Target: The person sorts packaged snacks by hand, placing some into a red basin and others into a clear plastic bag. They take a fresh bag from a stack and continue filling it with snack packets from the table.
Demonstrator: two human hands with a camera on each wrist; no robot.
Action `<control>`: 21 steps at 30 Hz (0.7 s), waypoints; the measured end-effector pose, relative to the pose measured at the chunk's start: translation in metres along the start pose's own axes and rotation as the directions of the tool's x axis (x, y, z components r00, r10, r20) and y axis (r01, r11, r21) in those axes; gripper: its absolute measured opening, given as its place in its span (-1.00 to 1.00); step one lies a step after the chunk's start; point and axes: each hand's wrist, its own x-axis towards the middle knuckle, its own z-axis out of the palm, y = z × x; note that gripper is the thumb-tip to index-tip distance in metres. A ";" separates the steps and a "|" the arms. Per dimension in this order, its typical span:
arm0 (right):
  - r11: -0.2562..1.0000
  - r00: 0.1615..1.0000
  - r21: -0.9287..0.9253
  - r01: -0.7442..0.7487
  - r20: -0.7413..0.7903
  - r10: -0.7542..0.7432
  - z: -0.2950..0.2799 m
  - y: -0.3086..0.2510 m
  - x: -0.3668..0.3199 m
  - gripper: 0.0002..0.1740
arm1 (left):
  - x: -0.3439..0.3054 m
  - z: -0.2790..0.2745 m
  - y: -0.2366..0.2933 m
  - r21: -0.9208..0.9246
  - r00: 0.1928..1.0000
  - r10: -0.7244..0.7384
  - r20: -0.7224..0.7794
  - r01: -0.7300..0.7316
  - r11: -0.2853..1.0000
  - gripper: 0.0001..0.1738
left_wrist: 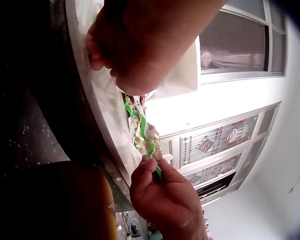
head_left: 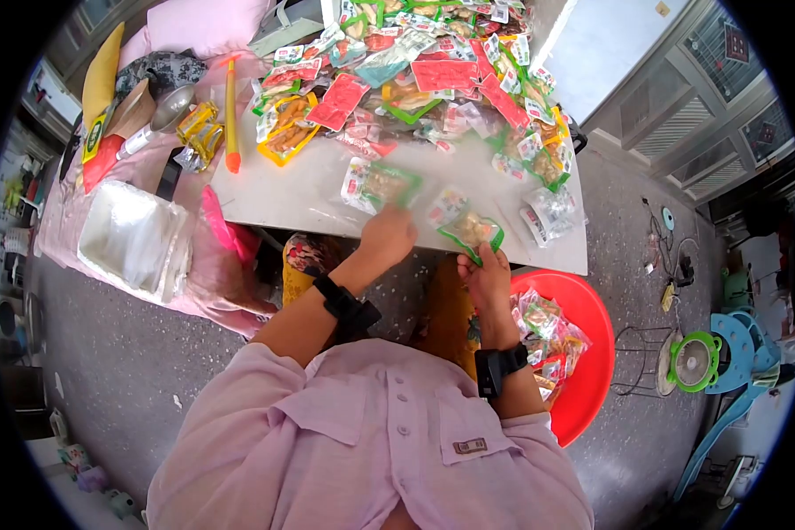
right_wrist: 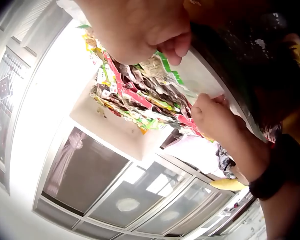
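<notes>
Near the table's front edge, my right hand [head_left: 488, 281] pinches the green edge of a clear food packet [head_left: 473, 228] with pale pieces inside. In the left wrist view, thumb and fingers of that right hand [left_wrist: 167, 195] meet on the green strip [left_wrist: 149, 137]. To its left, my left hand [head_left: 389, 237] has curled fingers at the lower edge of another green-edged food packet [head_left: 375, 184], which is blurred. The right wrist view has the left hand [right_wrist: 215, 117] low over the tabletop; its fingertips are mostly hidden.
A heap of food packets [head_left: 415, 75] covers the table's far side. A clear packet [head_left: 548, 215] lies at the right edge. Below it stands a red basin [head_left: 592, 353] holding packets. On the left are a white foam box [head_left: 132, 234] and an orange-tipped yellow stick [head_left: 231, 115].
</notes>
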 end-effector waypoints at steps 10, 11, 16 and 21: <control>0.990 0.984 -0.057 -0.126 0.120 0.132 0.018 0.001 -0.001 -0.84 | -0.003 -0.009 0.011 -0.049 0.990 0.091 -0.103 -0.097 0.994 -0.88; 0.989 0.982 -0.057 -0.134 0.127 0.141 0.021 0.001 0.001 -0.85 | -0.003 -0.010 0.012 -0.023 0.993 0.091 -0.080 -0.093 0.995 -0.89; 0.988 0.957 -0.054 -0.143 0.248 0.152 0.032 0.005 0.016 -0.83 | -0.001 -0.015 0.017 0.057 0.990 0.129 -0.047 -0.126 0.990 -0.91; 0.985 0.957 0.061 -0.164 0.251 0.144 0.035 0.011 0.030 -0.83 | -0.001 -0.020 0.020 0.044 0.984 0.127 -0.122 -0.123 0.991 -0.92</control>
